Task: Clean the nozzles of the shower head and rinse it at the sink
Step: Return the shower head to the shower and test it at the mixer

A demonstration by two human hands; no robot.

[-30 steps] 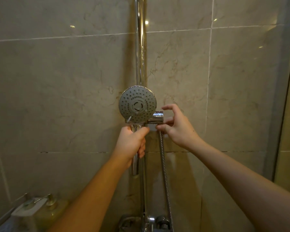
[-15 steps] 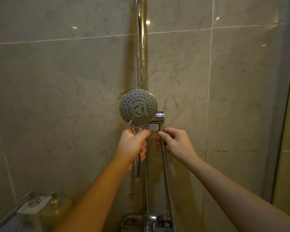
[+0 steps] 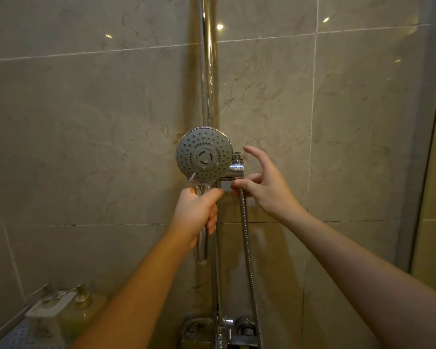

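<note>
A round chrome shower head with a grey nozzle face points toward me, in front of the vertical chrome rail. My left hand is wrapped around its handle, just below the head. The chrome holder bracket sits on the rail to the right of the head. My right hand is at this bracket, thumb and a finger pinching the top of the metal hose, the other fingers spread. The hose hangs down to the mixer valve.
Beige marble-look tiles cover the wall. At the lower left a shelf carries a white soap dish and pump bottles. A glass door frame runs down the right edge.
My right hand moved down to the hose and then back up to the bracket, fingers spreading. The left hand kept its grip on the handle. The camera view shifted slightly.
</note>
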